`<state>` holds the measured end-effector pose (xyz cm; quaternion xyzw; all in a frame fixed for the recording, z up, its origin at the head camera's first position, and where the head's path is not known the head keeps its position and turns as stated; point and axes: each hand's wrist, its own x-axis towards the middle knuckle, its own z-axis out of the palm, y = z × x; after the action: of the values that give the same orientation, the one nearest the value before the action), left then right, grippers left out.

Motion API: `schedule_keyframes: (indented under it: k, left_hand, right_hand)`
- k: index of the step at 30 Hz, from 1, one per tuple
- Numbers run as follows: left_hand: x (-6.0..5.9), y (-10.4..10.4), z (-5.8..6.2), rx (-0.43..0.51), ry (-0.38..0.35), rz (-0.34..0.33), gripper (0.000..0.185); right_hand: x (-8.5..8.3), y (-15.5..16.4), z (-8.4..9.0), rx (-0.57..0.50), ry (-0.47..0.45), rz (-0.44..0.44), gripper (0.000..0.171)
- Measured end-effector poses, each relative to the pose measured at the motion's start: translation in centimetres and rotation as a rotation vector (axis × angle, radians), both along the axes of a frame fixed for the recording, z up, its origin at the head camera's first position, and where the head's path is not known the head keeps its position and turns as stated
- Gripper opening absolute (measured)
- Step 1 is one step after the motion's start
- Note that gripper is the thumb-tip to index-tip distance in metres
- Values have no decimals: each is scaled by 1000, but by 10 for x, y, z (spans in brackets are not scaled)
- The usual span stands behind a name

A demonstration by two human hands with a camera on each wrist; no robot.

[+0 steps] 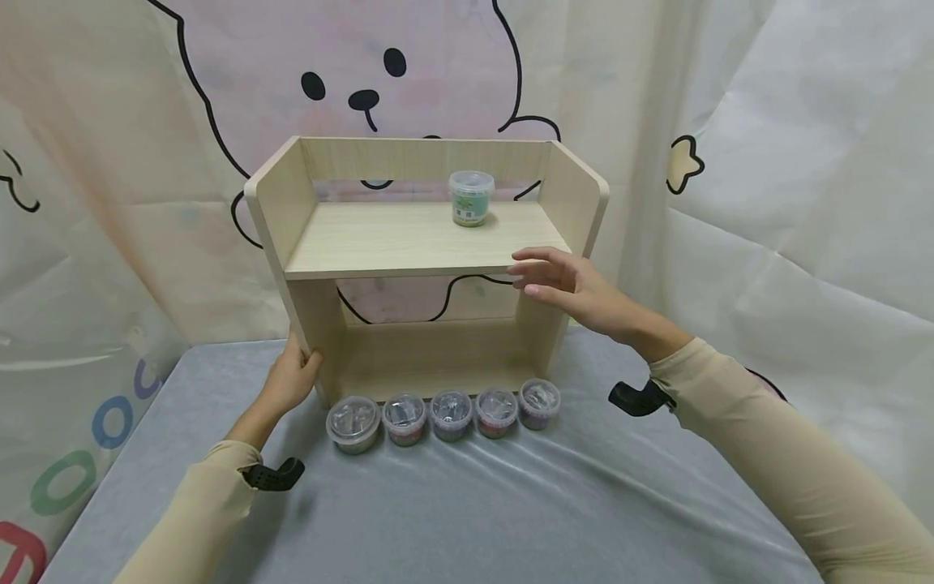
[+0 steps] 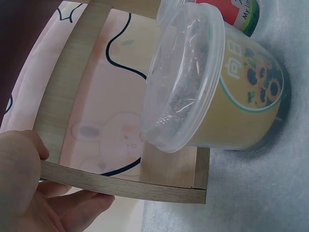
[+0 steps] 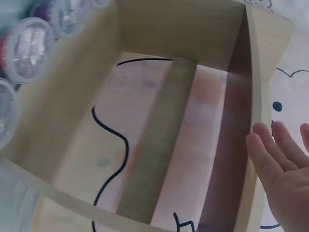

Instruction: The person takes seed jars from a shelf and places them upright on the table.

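Five lidded tubs (image 1: pixel 445 415) are seen lined up on the grey table (image 1: pixel 452 503), just in front of the wooden shelf rack (image 1: pixel 426 243), none of them yet placed on a shelf. The rack's lower left upright is gripped by the left hand (image 1: pixel 292 381), thumb and fingers curled round the panel edge. Higher up, the right hand (image 1: pixel 565 284) is held with fingers extended and relaxed at the front right corner of the upper shelf; whether the edge is touched cannot be told. Farther back, one green-labelled tub (image 1: pixel 471 197) stands upright on the upper shelf, toward its right. By appearances, one tub has been shelved and five remain.
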<state>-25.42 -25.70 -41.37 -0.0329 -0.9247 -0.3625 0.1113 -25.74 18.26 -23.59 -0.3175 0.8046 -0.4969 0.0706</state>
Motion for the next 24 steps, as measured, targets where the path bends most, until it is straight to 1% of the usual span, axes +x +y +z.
schedule_keyframes:
  k: [6, 14, 21, 24]
  left_hand:
    - [0, -1, 0, 5, -2, -2, 48]
    - [2, -1, -2, 6, -10, -7, 51]
    - [1, -2, -4, 3, -2, -8, 49]
    - [-1, -2, -3, 6, 5, -7, 48]
  right_hand:
    - [-11, -8, 14, -28, 2, -46, 53]
    - [-25, -16, 23, -48, -35, -62, 51]
    - [-42, -25, 27, -24, 0, -149, 51]
    - [-51, -29, 29, 10, 22, -188, 51]
